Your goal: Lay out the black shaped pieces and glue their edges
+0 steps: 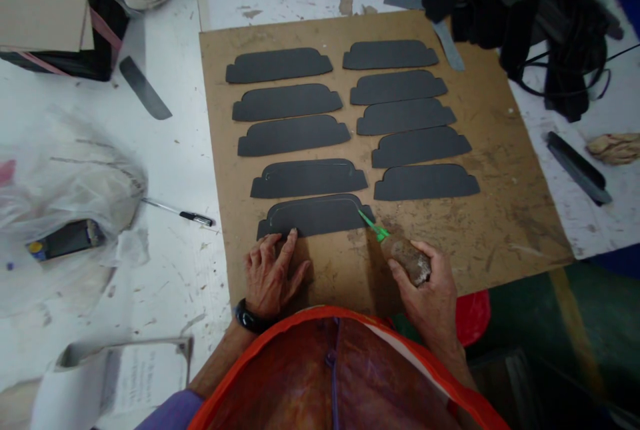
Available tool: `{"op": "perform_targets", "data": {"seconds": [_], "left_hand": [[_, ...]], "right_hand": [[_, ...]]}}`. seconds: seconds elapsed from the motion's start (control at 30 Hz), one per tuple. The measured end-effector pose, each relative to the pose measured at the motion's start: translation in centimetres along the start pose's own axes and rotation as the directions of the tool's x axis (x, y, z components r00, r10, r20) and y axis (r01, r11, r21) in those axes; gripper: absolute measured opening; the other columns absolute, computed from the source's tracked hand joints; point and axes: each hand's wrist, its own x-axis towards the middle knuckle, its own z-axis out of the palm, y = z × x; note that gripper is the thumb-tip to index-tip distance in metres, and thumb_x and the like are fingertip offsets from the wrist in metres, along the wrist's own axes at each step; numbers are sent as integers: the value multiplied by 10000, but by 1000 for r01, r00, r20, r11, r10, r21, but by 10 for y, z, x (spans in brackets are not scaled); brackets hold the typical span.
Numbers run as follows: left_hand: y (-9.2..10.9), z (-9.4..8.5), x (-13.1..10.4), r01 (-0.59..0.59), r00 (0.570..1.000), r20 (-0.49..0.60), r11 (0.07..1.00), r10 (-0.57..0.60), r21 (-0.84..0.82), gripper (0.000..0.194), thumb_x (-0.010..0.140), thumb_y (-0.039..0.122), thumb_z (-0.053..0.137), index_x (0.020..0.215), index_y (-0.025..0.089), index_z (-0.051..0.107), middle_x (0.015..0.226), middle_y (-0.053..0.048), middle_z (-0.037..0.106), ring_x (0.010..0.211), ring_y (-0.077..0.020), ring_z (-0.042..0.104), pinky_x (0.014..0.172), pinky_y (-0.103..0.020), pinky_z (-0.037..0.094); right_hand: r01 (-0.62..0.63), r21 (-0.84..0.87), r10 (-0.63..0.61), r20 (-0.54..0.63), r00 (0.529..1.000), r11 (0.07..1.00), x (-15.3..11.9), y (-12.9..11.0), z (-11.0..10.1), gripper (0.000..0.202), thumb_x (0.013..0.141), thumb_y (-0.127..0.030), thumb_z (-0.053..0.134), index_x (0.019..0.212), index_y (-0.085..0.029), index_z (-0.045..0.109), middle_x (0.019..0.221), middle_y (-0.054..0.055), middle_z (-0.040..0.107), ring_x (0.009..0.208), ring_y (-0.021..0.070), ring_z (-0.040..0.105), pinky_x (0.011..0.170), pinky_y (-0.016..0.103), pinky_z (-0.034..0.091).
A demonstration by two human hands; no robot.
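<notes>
Glue bottle (407, 258): clamped in the right hand (430, 290), its green nozzle (373, 225) touching the right end of the nearest black piece (315, 215).
Nearest black piece: lies flat at the near edge of the brown board (500, 217), with a thin pale line following its upper outline – glue, by the look of it.
Left hand (273, 277): fingers spread and pressed flat, fingertips on the lower left edge of that piece, holding it down; nothing is gripped.
Right hand grip: closed around the bottle's body, thumb and fingers wrapped on it.
Other pieces (395, 87): nine more of the same shape in two columns on the board, apart from one another; the one just above the nearest also shows a faint outline line.
Board: sits on a white, paint-scuffed table (175, 170).
Doing the step well: I judge an even line wants a steady light squeeze, the nozzle tip kept just inside the edge, and the left hand staying clear of the wet line – a smear there would spoil the border.
Risk: too hard a squeeze at the corner could pool glue onto the board.
Around: a pen (183, 213) lies left of the board, a clear plastic bag (65, 217) farther left, dark fabric (525, 3) heaped at the far right.
</notes>
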Motion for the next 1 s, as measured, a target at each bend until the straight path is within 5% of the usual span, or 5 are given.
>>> {"op": "perform_targets", "data": {"seconds": [0.13,0.27,0.53,0.67,1.0], "left_hand": [[0,-1,1,6,1000,11,999,-5,-35,564,850,444,541,1352,196,472,1203,-167,468,1103,-331,436,890,-468,362],[-2,-2,1,10,1000,14,999,-9,-40,562,843,457,550,1343,210,482,1189,-158,473,1100,-329,435,887,-464,365],[-1,-7,3,-5,1000,28,1000,5,8,514,858,419,546,1320,200,506,1176,-165,490,1061,-330,455,842,-470,396],[-2,-13,2,-15,1000,3,1000,15,-22,481,845,367,579,1298,214,522,1156,-144,519,1040,-316,470,831,-466,422],[-37,-43,73,62,979,-183,990,-84,-126,219,915,257,483,1074,191,618,997,-80,590,893,-202,538,819,-359,449]], "right_hand": [[-339,222,320,116,940,914,2,5,-4,449,645,-398,719,1022,-198,578,1006,69,631,919,242,594,817,430,489],[-670,591,510,445,736,450,4,13,-8,470,611,-366,764,1025,-256,570,915,-2,653,775,193,623,629,341,540],[-659,734,573,614,542,-163,20,10,-15,338,552,-314,785,848,-260,630,868,4,697,799,235,668,522,318,538],[-648,761,558,558,614,-48,33,5,-16,309,561,-319,791,814,-241,634,833,5,684,780,216,657,566,338,563],[-298,620,154,276,949,726,110,-52,51,554,543,-367,801,1041,-227,603,969,25,638,792,173,600,684,303,513]]}}
